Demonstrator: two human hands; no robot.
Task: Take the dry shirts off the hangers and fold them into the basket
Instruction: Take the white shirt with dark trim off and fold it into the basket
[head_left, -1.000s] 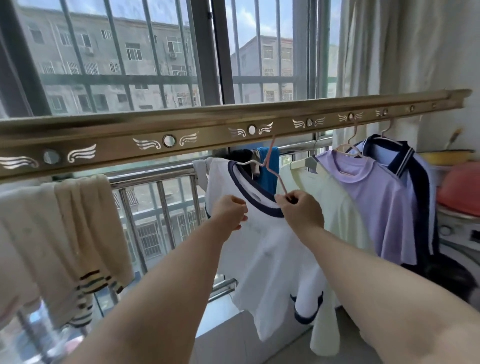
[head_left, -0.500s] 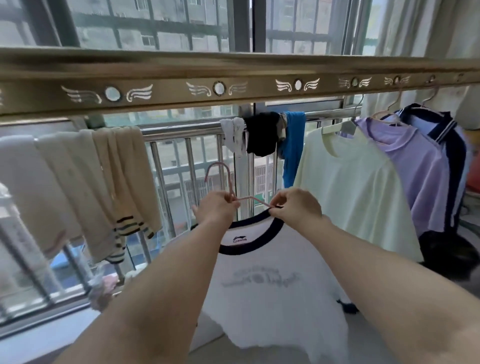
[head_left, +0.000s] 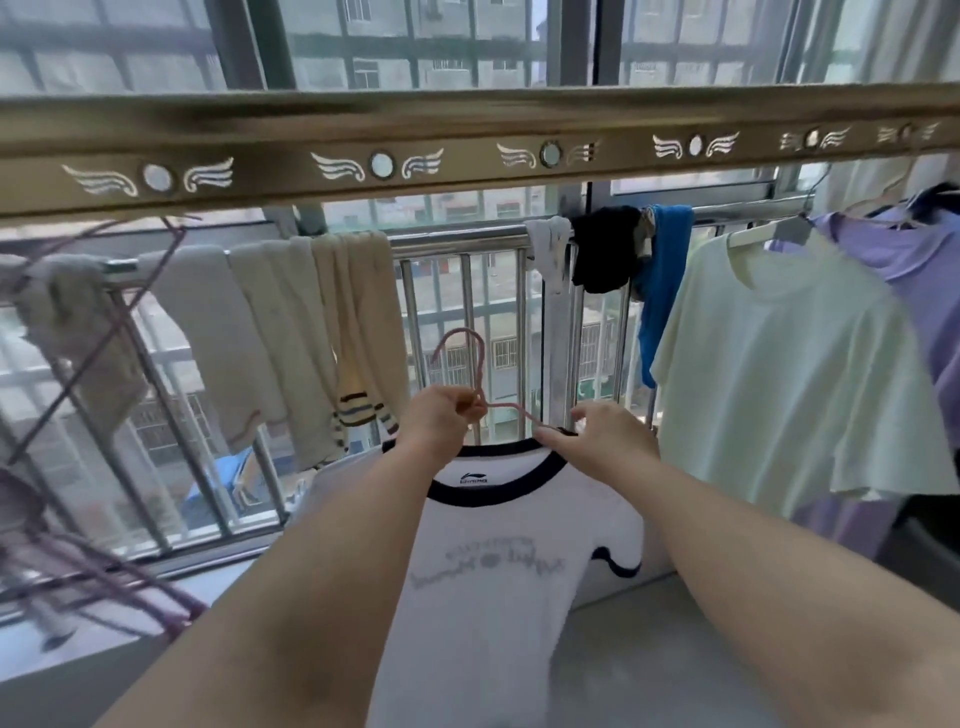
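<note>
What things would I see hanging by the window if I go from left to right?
Grey-beige cloth → white towel → cream towel → striped cream cloth → small white cloth → black cloth → blue cloth → pale yellow shirt → purple shirt.

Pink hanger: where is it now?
The pink hanger is mid-frame in the head view, below the rail; the left hand grips its neck, its arm enters the white shirt's collar.
</note>
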